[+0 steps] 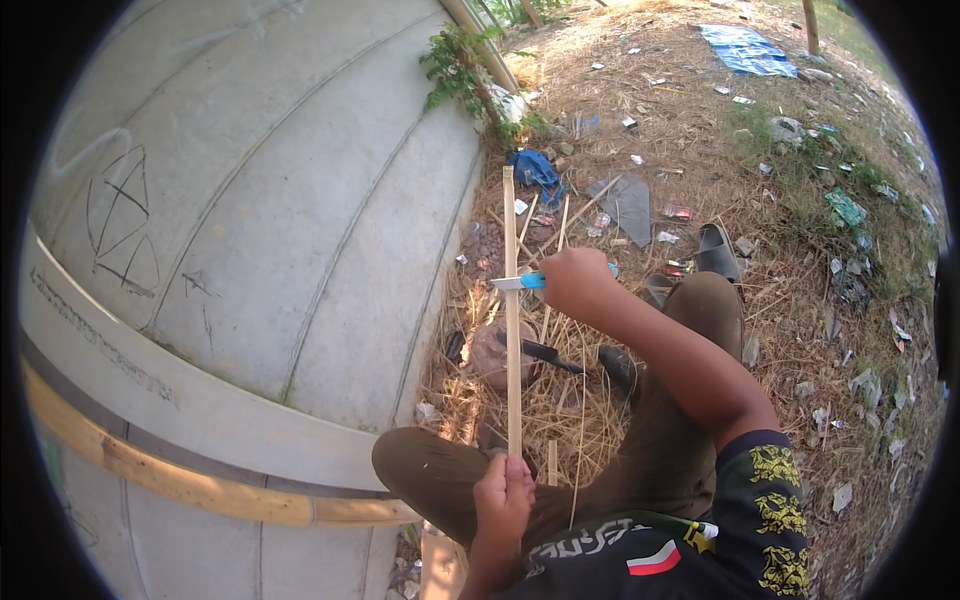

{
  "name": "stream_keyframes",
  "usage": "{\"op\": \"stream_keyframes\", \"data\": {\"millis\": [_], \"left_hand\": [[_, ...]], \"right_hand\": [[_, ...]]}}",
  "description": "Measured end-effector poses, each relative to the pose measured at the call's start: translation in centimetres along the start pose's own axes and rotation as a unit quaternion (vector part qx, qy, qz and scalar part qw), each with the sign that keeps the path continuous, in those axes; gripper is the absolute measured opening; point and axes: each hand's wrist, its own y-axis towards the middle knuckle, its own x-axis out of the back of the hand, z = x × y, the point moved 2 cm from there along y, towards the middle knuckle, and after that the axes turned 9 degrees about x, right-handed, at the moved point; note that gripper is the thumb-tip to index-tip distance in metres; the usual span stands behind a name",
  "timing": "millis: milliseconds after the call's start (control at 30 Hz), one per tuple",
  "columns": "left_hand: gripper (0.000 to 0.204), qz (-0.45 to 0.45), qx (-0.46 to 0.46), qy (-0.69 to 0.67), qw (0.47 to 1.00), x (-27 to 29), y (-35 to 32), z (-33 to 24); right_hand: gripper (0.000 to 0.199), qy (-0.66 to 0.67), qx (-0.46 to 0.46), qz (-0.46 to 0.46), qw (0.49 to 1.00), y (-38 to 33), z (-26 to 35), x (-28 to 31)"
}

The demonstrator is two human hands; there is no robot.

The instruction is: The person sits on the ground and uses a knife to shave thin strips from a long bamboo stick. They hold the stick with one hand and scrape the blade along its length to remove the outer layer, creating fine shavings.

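A long, pale bamboo strip stands lengthwise in front of me, its far end pointing away. My left hand is closed around its near end, thumb on top. In my right hand is a box cutter with a blue handle, the fist wrapped round it. Its blade lies across the strip about midway along, touching or just over it. Beyond the strip, a dark-bladed knife rests by a round brown stone or block. Thin cut strips and shavings lie between my legs.
A grey concrete panel wall rises on my left, with a bamboo pole along it. Sandals, a blue plastic bag, a grey sheet and scattered litter lie on the straw-covered ground. Farther off is a blue tarp.
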Motion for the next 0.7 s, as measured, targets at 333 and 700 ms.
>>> {"op": "stream_keyframes", "data": {"millis": [333, 700], "left_hand": [[0.036, 0.044, 0.069, 0.015, 0.997, 1.1, -4.1, 0.9], [0.031, 0.084, 0.115, -0.028, 0.989, 3.1, -5.5, 1.4]], "right_hand": [[0.014, -0.023, -0.159, -0.08, 0.984, 2.8, -6.9, 1.1], [0.015, 0.027, -0.16, -0.109, 0.981, 2.4, -5.9, -0.1]]}}
